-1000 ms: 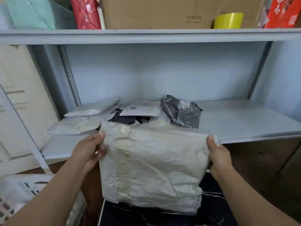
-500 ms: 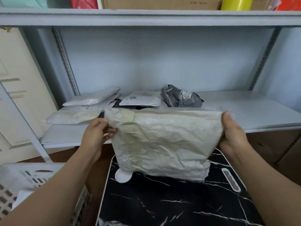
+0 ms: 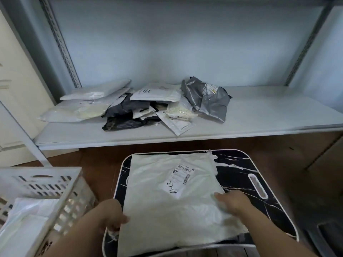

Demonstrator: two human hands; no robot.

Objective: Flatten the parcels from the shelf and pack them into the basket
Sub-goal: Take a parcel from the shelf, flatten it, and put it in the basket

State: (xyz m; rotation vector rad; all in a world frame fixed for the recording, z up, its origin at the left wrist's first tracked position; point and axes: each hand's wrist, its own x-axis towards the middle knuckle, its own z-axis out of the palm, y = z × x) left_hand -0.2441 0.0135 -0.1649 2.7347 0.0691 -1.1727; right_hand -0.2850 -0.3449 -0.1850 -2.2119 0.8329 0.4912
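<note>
A large white parcel [image 3: 167,197] with a shipping label lies flat on a black marble-patterned tray table [image 3: 259,182]. My left hand [image 3: 109,216] grips its near left edge, fingers curled round it. My right hand [image 3: 232,201] rests on its right side with fingers spread on the surface. A white slatted basket [image 3: 46,184] stands at the lower left with a white parcel [image 3: 27,219] inside. More parcels sit piled on the shelf [image 3: 259,115]: white ones [image 3: 83,106], black ones [image 3: 126,115] and a crumpled grey one [image 3: 207,101].
Grey metal shelf uprights [image 3: 61,43] frame the bay, and a slanted white bar [image 3: 24,138] runs down at the left. A cream door [image 3: 16,89] is behind it. Brown floor [image 3: 96,167] shows between basket and tray table.
The parcel was held upright in front of the shelf; it now lies label-up on the tray table. Both hands came down with it, and the view tilted downward.
</note>
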